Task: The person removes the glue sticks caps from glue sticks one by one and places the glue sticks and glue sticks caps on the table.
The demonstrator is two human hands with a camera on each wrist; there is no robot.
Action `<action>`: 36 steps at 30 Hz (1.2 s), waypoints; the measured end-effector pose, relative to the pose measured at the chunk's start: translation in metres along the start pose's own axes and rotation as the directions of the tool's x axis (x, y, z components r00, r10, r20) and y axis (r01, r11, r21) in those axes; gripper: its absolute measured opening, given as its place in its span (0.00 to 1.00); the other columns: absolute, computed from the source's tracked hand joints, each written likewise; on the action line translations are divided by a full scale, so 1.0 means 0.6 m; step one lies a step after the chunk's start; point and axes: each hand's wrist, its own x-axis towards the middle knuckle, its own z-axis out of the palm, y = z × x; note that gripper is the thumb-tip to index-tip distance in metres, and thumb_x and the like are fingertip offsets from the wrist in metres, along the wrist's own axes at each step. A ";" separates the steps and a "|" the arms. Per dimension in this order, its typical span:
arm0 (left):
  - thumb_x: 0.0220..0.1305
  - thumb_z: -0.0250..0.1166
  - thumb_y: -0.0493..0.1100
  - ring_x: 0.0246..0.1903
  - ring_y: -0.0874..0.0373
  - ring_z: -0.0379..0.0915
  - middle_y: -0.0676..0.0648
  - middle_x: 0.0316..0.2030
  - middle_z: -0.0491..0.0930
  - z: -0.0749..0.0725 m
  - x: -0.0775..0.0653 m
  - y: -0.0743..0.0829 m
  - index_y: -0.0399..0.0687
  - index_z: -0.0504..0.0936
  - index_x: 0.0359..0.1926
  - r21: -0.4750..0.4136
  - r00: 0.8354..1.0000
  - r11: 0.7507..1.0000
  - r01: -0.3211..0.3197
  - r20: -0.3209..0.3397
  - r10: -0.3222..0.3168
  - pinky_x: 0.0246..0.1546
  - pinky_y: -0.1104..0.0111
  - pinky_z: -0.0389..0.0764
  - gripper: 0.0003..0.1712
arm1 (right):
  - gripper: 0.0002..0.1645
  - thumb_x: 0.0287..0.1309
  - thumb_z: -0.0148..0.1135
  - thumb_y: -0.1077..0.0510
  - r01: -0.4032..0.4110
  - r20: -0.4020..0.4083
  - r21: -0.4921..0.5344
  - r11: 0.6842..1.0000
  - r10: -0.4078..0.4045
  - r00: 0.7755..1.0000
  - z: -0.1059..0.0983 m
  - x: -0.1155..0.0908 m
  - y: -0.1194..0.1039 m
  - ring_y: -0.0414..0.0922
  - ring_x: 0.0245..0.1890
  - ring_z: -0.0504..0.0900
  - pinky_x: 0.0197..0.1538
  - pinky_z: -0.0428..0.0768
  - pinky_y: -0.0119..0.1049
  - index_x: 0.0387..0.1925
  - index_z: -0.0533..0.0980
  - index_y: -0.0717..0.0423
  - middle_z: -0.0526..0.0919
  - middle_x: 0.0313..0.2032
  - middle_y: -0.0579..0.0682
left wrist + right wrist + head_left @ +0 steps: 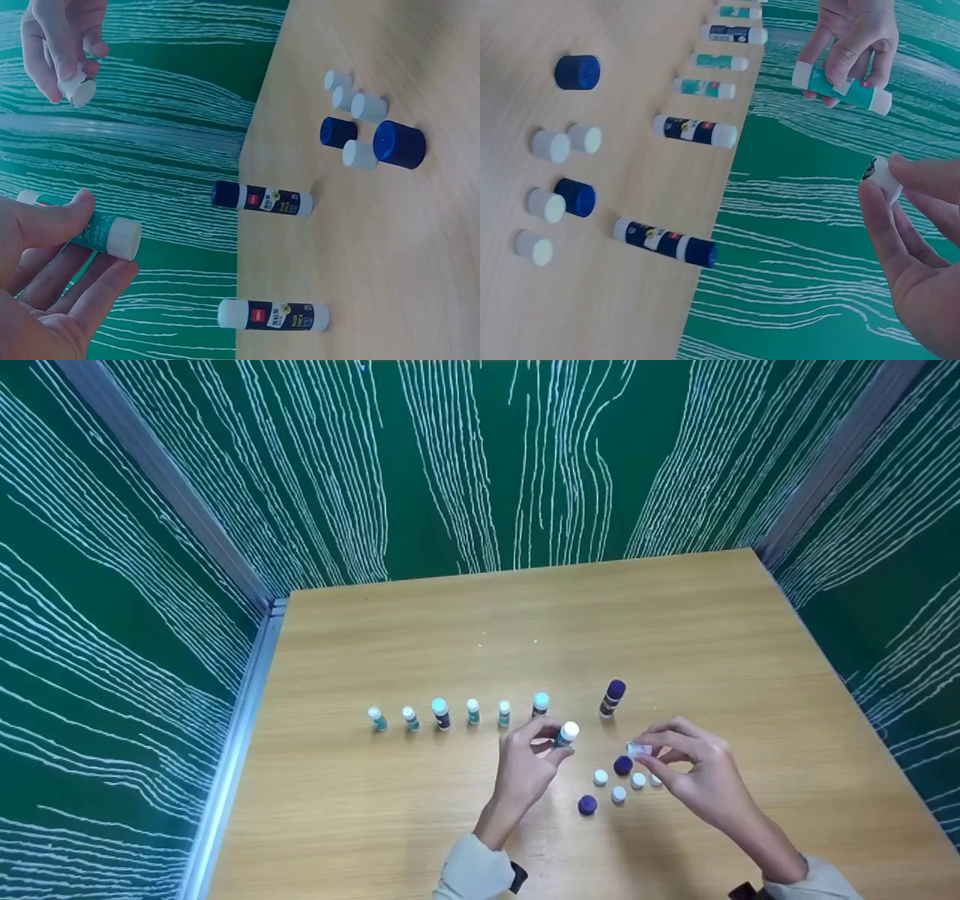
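Observation:
My left hand (525, 765) holds a green glue stick (97, 231) with white ends, fingers and thumb around its middle. In the right wrist view this glue stick (840, 88) lies tilted across the fingers. My right hand (694, 765) pinches a small white cap (885, 178) between thumb and fingertips, its dark hollow side partly showing. Below that hand, several loose white caps (619, 794) and two dark blue caps (587, 805) stand on the table. A navy glue stick with a dark blue cap (613, 699) stands upright beyond both hands.
A row of upright glue sticks, some green (473, 711) and some navy (441, 714), runs leftward across the wooden table (337, 810). Green panels with white wavy lines (435, 472) rise behind the table and along its sides. Tiny pale crumbs lie toward the back.

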 end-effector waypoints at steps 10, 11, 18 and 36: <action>0.45 0.70 0.24 0.37 0.62 0.80 0.51 0.35 0.82 0.041 0.027 -0.029 0.42 0.81 0.37 -0.041 0.997 0.998 0.055 -0.056 -0.057 0.39 0.75 0.80 0.17 | 0.14 0.41 0.72 0.73 -0.147 0.022 -0.074 0.986 0.149 0.989 0.005 -0.016 0.064 0.37 0.29 0.79 0.27 0.81 0.26 0.31 0.84 0.55 0.80 0.34 0.41; 0.45 0.70 0.24 0.37 0.61 0.80 0.50 0.35 0.82 0.045 0.029 -0.032 0.42 0.81 0.37 -0.038 0.996 0.998 0.058 -0.059 -0.060 0.39 0.75 0.80 0.17 | 0.14 0.41 0.72 0.73 -0.158 0.020 -0.079 0.984 0.160 0.987 0.005 -0.017 0.069 0.37 0.29 0.79 0.27 0.81 0.26 0.32 0.84 0.56 0.80 0.34 0.41; 0.47 0.69 0.24 0.39 0.59 0.80 0.48 0.35 0.81 0.068 0.043 -0.051 0.42 0.79 0.38 0.015 0.993 0.995 0.098 -0.067 -0.096 0.42 0.74 0.80 0.17 | 0.13 0.43 0.71 0.72 -0.217 0.008 -0.083 0.973 0.218 0.976 0.008 -0.029 0.108 0.37 0.29 0.78 0.28 0.81 0.25 0.33 0.83 0.58 0.80 0.33 0.44; 0.49 0.67 0.23 0.39 0.59 0.76 0.52 0.33 0.78 0.118 0.070 -0.118 0.45 0.77 0.36 0.159 0.963 0.951 0.264 -0.091 -0.252 0.42 0.75 0.78 0.17 | 0.10 0.46 0.69 0.71 -0.366 0.018 -0.134 0.921 0.371 0.928 0.025 -0.059 0.201 0.46 0.29 0.81 0.30 0.80 0.24 0.33 0.80 0.62 0.80 0.32 0.52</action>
